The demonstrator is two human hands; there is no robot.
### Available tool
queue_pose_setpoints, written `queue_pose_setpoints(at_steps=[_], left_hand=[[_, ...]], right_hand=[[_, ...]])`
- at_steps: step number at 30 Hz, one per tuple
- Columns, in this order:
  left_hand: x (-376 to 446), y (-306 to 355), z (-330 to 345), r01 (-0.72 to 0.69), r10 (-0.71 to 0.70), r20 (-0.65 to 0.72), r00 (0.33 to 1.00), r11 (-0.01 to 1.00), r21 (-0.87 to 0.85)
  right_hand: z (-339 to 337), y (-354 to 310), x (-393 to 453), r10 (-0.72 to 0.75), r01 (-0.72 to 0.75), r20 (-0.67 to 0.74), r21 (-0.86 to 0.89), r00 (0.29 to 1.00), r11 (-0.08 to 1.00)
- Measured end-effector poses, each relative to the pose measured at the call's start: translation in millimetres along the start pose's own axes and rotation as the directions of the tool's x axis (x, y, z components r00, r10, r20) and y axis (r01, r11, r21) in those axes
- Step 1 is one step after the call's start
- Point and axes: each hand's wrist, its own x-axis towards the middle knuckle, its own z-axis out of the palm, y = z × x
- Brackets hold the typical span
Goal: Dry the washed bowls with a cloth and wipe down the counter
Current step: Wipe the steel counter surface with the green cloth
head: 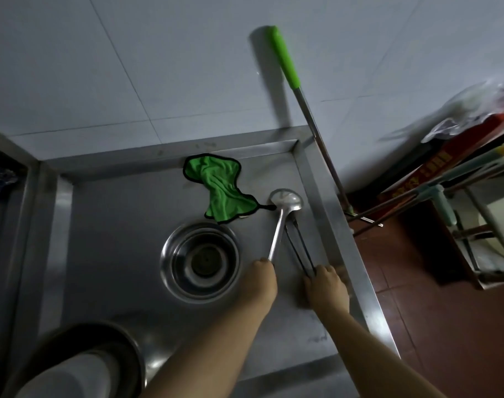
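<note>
On the steel counter [115, 214] stands a stack of steel bowls [200, 261], upright, in the middle. Behind it a crumpled green cloth [216, 188] with a black edge lies near the back rim. My left hand [260, 281] is closed on the handle of a steel ladle [285, 208], whose bowl rests by the cloth's corner. My right hand [325, 285] grips the near end of dark metal tongs [298, 245] that lie beside the ladle. At the lower left edge, more bowls [81, 366] are partly cut off by the frame.
A mop with a green grip [285, 58] and steel shaft leans against the tiled wall right of the counter. Beyond the counter's right rim [339, 231] is red floor, with a metal rack [474, 202] holding a red box and plastic bags.
</note>
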Motion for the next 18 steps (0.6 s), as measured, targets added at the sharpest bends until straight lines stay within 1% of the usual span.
queue_pose_setpoints(at_steps=[5, 9, 11, 13, 16, 18], left_hand=[[-14, 10, -13, -0.011, 0.005, -0.042, 0.999, 0.99, -0.142], [-34, -2, -52, -0.091, 0.065, -0.135, 0.989, 0.977, -0.194], [-36, -22, -79, -0.113, 0.072, -0.191, 0.979, 0.97, -0.214], [-35, -53, -108, -0.1, 0.047, -0.233, 0.971, 0.97, -0.223], [-35, -113, -146, -0.014, -0.037, -0.271, 0.962, 0.983, -0.183], [-33, -157, -168, 0.056, -0.103, -0.266, 0.958, 0.982, -0.178]], right_hand=[[-11, -8, -13, -0.01, 0.009, -0.074, -0.016, 0.997, 1.0], [-27, -42, -22, -0.055, 0.058, -0.127, 0.021, 0.99, 0.998], [-34, -75, -23, -0.102, 0.106, -0.133, 0.022, 0.986, 0.994], [-39, -116, -24, -0.158, 0.161, -0.125, 0.011, 0.98, 0.987], [-37, -184, -27, -0.238, 0.239, -0.046, 0.019, 0.97, 0.971], [-30, -231, -31, -0.273, 0.273, 0.013, 0.036, 0.962, 0.961]])
